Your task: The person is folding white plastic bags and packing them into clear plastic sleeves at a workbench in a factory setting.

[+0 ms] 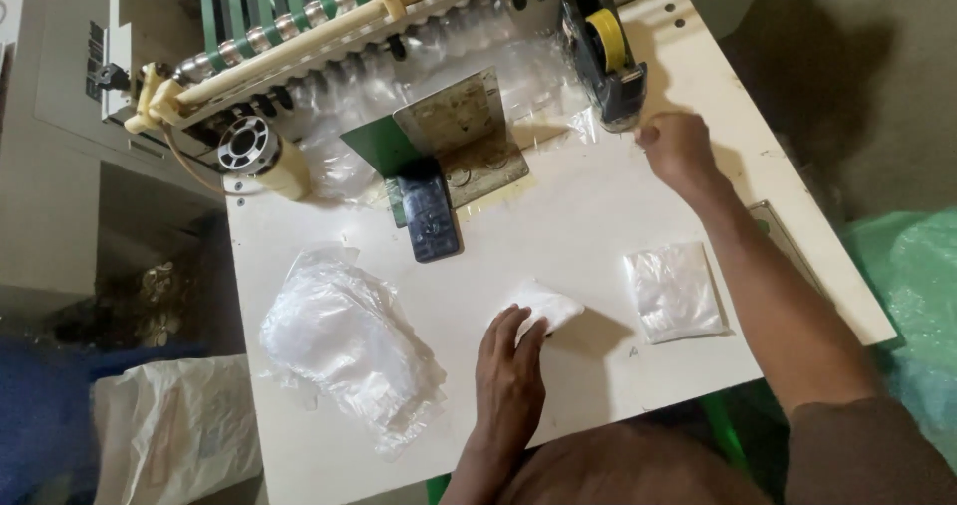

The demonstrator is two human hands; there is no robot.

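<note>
From the head camera, the left hand [510, 370] is pressing flat, fingers spread narrowly, on one small folded white packet [543, 306] near the table's [598, 216] front edge, its long axis slanting toward the far right corner. The right hand [678, 148] is reaching, loosely curled and holding nothing I can make out, at the single tape dispenser [603, 51] by the far edge. One flat bag stack [674, 291] is lying toward the right edge, and one crumpled bag heap [344, 340] toward the left.

Bag pile [349, 350] left, folded packet [543, 308] centre, flat stack [675, 291] right.

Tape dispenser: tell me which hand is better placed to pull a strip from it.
Right. The right hand is already beside the tape dispenser, near its front end. The left hand is nearer the body, resting on a small folded white bag.
</note>
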